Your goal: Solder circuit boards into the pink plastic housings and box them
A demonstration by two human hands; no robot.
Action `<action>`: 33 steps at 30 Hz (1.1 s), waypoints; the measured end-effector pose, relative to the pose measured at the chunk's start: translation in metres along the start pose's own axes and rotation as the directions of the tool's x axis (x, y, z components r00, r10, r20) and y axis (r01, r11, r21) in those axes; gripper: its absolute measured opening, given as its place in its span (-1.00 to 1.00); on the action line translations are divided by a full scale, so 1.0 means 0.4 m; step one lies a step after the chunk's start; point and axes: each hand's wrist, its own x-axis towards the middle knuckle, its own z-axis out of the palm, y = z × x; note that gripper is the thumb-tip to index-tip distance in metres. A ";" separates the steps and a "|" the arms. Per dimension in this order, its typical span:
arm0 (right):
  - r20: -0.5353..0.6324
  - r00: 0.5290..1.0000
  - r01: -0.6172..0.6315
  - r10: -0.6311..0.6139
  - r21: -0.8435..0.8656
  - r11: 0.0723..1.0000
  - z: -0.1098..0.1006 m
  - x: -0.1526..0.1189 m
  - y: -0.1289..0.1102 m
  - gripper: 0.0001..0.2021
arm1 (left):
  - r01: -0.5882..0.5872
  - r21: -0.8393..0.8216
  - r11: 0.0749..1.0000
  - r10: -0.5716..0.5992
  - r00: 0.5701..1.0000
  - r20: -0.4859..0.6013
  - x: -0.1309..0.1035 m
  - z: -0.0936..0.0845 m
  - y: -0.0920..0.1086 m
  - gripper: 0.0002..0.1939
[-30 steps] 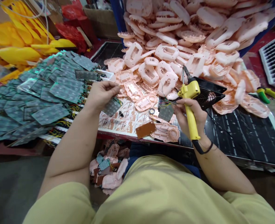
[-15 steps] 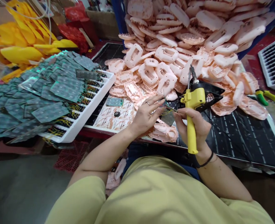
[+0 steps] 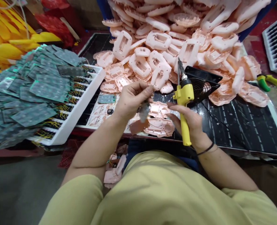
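My left hand (image 3: pixel 135 98) is closed in a pinch above the front of the table. A small grey piece (image 3: pixel 144 112), smeared by motion, hangs beneath its fingers; I cannot make out its kind. My right hand (image 3: pixel 190 120) holds a yellow soldering gun (image 3: pixel 186 125), tip up, with thumb and forefinger apart. Between the hands, two pink plastic shell halves (image 3: pixel 160 127) lie with their insides facing up. A flat brown rectangular piece (image 3: pixel 138 126) lies beside the nearer one. A green circuit board (image 3: pixel 106 99) and a small black round part (image 3: pixel 110 111) lie further left.
Many pink shells (image 3: pixel 161 75) are heaped at the back. To the left, circuit boards (image 3: pixel 42 87) with yellow wires pile over a white foam tray (image 3: pixel 79 107). A black fan (image 3: pixel 202 82) stands behind the soldering gun. Green-yellow pliers (image 3: pixel 271 82) lie at right.
My left hand has lifted away from the wires and my right fingertips, with the grey piece beneath it. My right hand's fingers have opened from their pinch. The view has shifted.
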 end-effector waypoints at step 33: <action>0.035 0.996 -0.079 0.080 -0.036 0.996 -0.147 -0.148 0.045 -0.52 | -0.397 0.823 0.405 -0.046 0.891 0.452 0.026 0.010 -0.143 -0.80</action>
